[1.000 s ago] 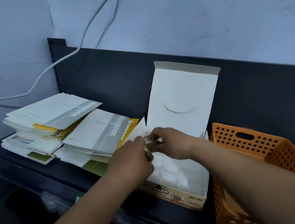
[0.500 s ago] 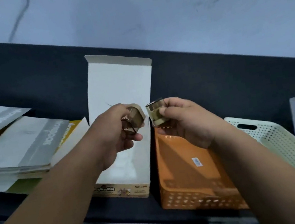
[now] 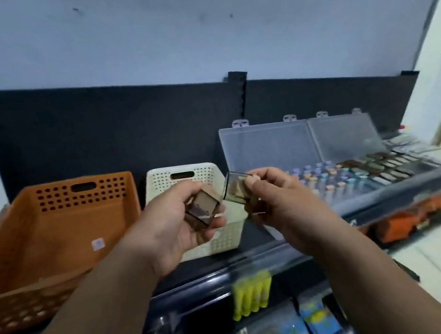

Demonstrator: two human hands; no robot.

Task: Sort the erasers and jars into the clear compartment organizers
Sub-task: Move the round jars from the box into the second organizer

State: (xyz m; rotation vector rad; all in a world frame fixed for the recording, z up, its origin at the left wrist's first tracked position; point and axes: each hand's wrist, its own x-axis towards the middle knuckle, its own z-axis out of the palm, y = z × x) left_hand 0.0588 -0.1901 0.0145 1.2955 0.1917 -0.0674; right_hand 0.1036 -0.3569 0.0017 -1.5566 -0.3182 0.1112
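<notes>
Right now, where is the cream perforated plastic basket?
Head view, centre of the shelf: the cream perforated plastic basket sits between the orange perforated plastic basket on its left and the clear plastic compartment organizer on its right, partly behind the left hand.

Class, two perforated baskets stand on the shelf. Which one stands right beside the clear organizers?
The cream basket, the smaller of the two. It stands directly left of the clear organizers, while the orange basket stands farther left, beyond it.

Left eraser case (image 3: 202,211), small, smoky-brown, translucent, tilted in the left hand (image 3: 174,230), right eraser case (image 3: 235,190) pinched in the right hand (image 3: 281,206), just beside it, far right two clear organizers (image 3: 267,146), lids raised, pastel-capped jars (image 3: 320,177) and brown erasers (image 3: 377,164) inside
</notes>
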